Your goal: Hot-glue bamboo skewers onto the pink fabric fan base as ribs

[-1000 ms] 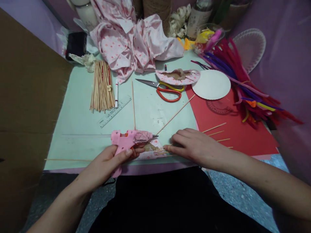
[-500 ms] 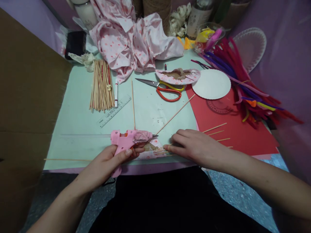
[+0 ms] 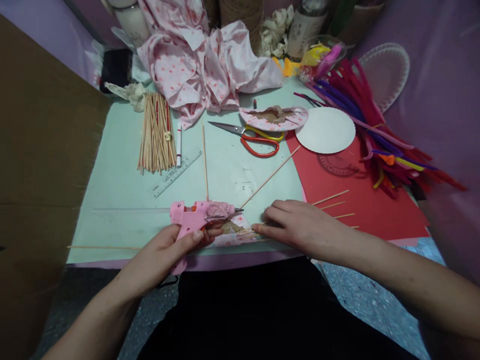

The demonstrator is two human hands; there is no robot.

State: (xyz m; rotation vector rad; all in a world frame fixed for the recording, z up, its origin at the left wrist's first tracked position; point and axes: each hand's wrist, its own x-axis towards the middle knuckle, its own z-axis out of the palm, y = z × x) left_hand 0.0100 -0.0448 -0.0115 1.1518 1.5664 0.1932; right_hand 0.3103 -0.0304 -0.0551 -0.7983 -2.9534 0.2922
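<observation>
Left hand (image 3: 165, 252) is gripping the pink glue gun (image 3: 198, 216) by its handle at the near edge of the desk (image 3: 120, 185), nozzle pointing right over a fabric piece (image 3: 234, 234); right hand (image 3: 300, 225) is lying flat, fingers pressing thin sticks (image 3: 255, 231) onto that piece, scissors (image 3: 255, 137) lying beyond

A pale green tabletop (image 3: 123, 180) carries a bundle of wooden sticks (image 3: 156, 132) at the far left, with a clear ruler (image 3: 176, 171) just beside it. Red-handled scissors (image 3: 258, 140) lie near the middle. A red sheet of paper (image 3: 360, 200) covers the right side (a white paper disc (image 3: 324, 130) rests on it), and crumpled pink cloth (image 3: 210, 65) sits at the back
</observation>
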